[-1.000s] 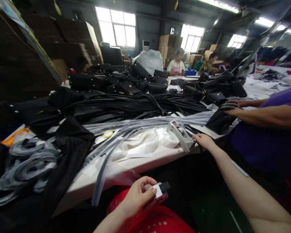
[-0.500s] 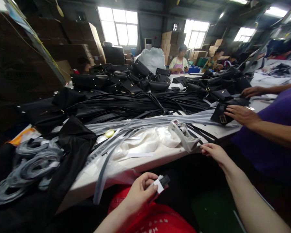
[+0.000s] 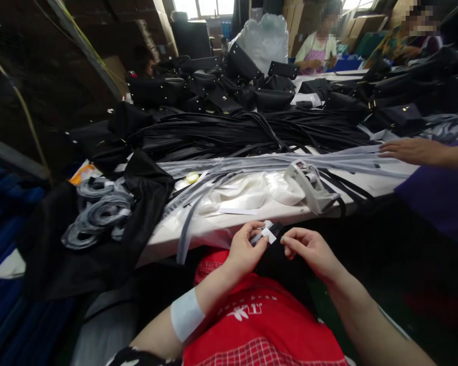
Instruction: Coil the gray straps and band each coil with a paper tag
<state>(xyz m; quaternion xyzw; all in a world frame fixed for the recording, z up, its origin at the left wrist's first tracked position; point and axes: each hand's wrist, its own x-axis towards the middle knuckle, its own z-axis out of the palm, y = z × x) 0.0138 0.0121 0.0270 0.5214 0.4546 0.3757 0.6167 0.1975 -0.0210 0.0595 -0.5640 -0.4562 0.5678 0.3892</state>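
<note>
My left hand is closed around a small folded bundle of black strap, with a white paper piece across it. Just right of the bundle, my right hand is pinched, thumb against fingers; whatever lies between the fingertips is too small to make out. Both hands are over the red apron, in front of the table edge. Beyond them, a grey-white tape dispenser stands tilted on the table, beside crumpled white material.
Long black straps lie across the table, with black bags behind. Coiled grey strips sit at left on black material. At right, a co-worker's hand rests over grey strips. Other people work at the back.
My right hand has moved from the tape dispenser's front to beside the bundle in my left hand. The co-worker no longer holds the black buckled piece in view. The camera has tilted down.
</note>
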